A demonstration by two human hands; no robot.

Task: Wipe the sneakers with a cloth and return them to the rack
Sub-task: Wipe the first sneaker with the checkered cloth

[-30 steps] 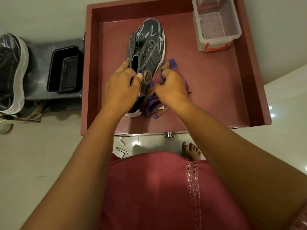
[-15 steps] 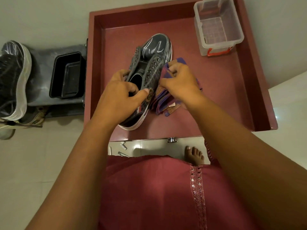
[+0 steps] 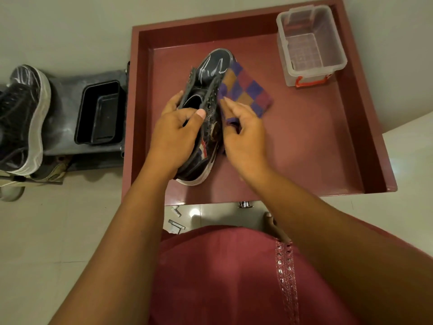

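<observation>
At frame centre on the red tray (image 3: 316, 148), the left hand (image 3: 173, 139) grips a dark sneaker (image 3: 210, 73) while the right hand (image 3: 243, 137) pinches a checked cloth (image 3: 248, 90), newly spread beside it; wiping looks imminent.

2 dark sneakers: 1 glossy black sneaker (image 3: 207, 109) in the maroon tray, 1 black white-soled sneaker (image 3: 22, 118) at left. 1 purple-and-orange checked cloth (image 3: 246, 90). 1 clear plastic box (image 3: 309, 43). 1 black rectangular tub (image 3: 98, 113). 2 hands.
</observation>
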